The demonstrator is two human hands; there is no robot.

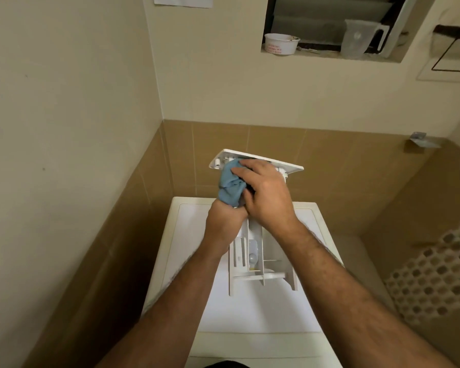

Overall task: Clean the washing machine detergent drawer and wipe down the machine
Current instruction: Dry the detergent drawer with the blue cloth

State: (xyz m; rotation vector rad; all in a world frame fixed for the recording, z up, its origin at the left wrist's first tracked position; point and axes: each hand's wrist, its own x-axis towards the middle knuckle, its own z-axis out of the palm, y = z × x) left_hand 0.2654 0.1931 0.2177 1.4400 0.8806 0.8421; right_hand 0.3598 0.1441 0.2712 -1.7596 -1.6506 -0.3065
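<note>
left hand (pixel 223 224): we grip the drawer (pixel 260 264), frame centre
right hand (pixel 266 195): we clutch blue cloth (pixel 230 185) against drawer front
washer (pixel 250 314): below

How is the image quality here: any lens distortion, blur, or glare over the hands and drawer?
Head view: wide-angle bending bows the walls at the edges; soft, warm, even light, no glare; right hand, blue cloth and detergent drawer are fairly sharp; the window ledge items look softer.

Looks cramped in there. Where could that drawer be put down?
On the washer top, the bare white patch between the forearms, nearer than the drawer. A smaller strip lies left of the left hand. The far end is crowded by both hands and the cloth.
</note>
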